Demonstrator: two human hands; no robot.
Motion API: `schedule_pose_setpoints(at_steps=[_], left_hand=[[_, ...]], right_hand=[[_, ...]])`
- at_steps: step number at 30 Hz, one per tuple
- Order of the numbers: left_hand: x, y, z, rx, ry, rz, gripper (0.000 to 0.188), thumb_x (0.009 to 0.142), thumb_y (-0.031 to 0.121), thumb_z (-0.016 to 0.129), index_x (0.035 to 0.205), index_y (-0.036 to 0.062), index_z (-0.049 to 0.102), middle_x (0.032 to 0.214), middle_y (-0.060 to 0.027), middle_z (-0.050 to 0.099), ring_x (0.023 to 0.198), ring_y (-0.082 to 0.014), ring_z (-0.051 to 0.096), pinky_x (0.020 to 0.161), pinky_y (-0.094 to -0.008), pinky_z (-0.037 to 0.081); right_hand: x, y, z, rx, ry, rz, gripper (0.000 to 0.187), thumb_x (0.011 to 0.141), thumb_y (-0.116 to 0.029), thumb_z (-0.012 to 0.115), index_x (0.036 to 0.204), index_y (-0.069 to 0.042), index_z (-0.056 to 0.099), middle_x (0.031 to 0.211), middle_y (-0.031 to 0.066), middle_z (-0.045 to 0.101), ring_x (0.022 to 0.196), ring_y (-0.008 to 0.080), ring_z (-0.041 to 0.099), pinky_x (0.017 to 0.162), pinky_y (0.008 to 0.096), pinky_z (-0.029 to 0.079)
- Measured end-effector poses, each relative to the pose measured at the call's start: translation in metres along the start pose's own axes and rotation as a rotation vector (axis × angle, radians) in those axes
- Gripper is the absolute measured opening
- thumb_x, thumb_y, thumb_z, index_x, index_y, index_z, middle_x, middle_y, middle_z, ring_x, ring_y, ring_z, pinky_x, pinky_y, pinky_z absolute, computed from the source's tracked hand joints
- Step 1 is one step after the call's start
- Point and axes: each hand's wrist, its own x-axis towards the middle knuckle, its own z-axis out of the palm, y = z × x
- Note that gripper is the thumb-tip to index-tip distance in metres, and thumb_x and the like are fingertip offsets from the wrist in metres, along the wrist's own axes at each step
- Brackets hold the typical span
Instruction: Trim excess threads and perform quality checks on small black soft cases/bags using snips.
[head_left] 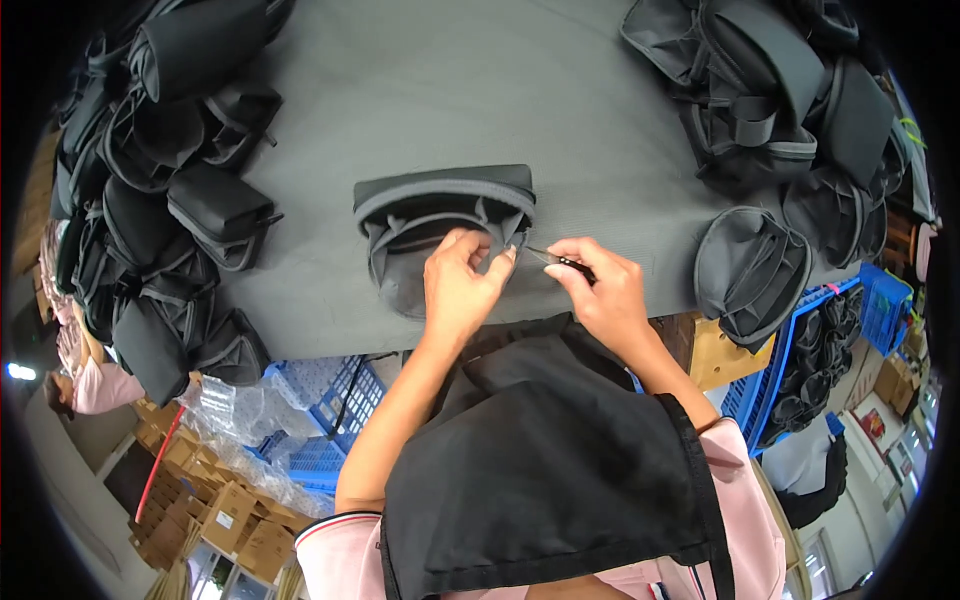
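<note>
An unzipped black zip pouch (pixel 450 187) lies on the grey-covered table in front of me, its mouth gaping toward me and grey zipper tape running round the rim. My left hand (pixel 460 285) pinches the pouch's right edge near the zipper end, its other fingers curled over the opening. Just to the right, my right hand (pixel 608 295) is closed on a small black-handled tool with a thin metal tip (pixel 574 266). That tip points left at the pinched edge. Whether it touches the fabric I cannot tell.
Many black pouches are heaped at the left (pixel 150 230) and far right (pixel 760 90). A single open pouch (pixel 750 270) rests near the right front edge of the table (pixel 450 90). Blue crates (pixel 320 400) and cardboard boxes (pixel 245 525) stand below. Another person (pixel 100 385) is at far left.
</note>
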Motion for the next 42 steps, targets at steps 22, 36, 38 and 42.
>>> schedule_pose_setpoints(at_steps=[22,36,38,42], left_hand=[[0.023,-0.003,-0.028,-0.272,-0.362,-0.23,0.046,0.078,0.031,0.069,0.097,-0.0094,0.062,0.094,-0.0113,0.061,0.087,-0.0186,0.058,0.076,-0.0288,0.045],[0.006,0.023,-0.044,-0.057,-0.329,-0.075,0.045,0.082,0.031,0.063,0.104,-0.0082,0.06,0.094,-0.0153,0.061,0.093,-0.0251,0.061,0.079,-0.0325,0.047],[-0.017,0.023,-0.046,0.106,-0.181,0.192,0.052,0.078,0.02,0.068,0.119,-0.0043,0.048,0.109,-0.0182,0.055,0.097,-0.0316,0.059,0.082,-0.0371,0.047],[-0.035,0.005,-0.027,0.339,0.101,0.418,0.053,0.065,0.002,0.075,0.111,-0.0012,0.048,0.105,-0.0156,0.051,0.088,-0.0294,0.057,0.076,-0.0342,0.048]], right_hand=[[0.001,-0.021,-0.005,-0.057,-0.154,-0.072,0.019,0.076,-0.012,0.067,0.091,-0.003,0.059,0.077,0.009,0.063,0.059,0.0231,0.06,0.056,0.03,0.047],[0.0,-0.006,0.009,0.316,-0.126,0.066,0.023,0.076,-0.011,0.067,0.097,-0.007,0.058,0.08,0.0055,0.064,0.065,0.0223,0.061,0.061,0.0307,0.049],[0.012,-0.004,0.019,0.275,-0.222,0.005,0.03,0.075,-0.006,0.067,0.103,-0.007,0.056,0.086,0.0064,0.063,0.072,0.0203,0.062,0.065,0.0291,0.049],[0.029,0.009,0.047,0.333,-0.145,-0.112,0.023,0.076,0.0,0.064,0.098,-0.005,0.059,0.088,0.0067,0.063,0.073,0.0202,0.061,0.066,0.0283,0.049]])
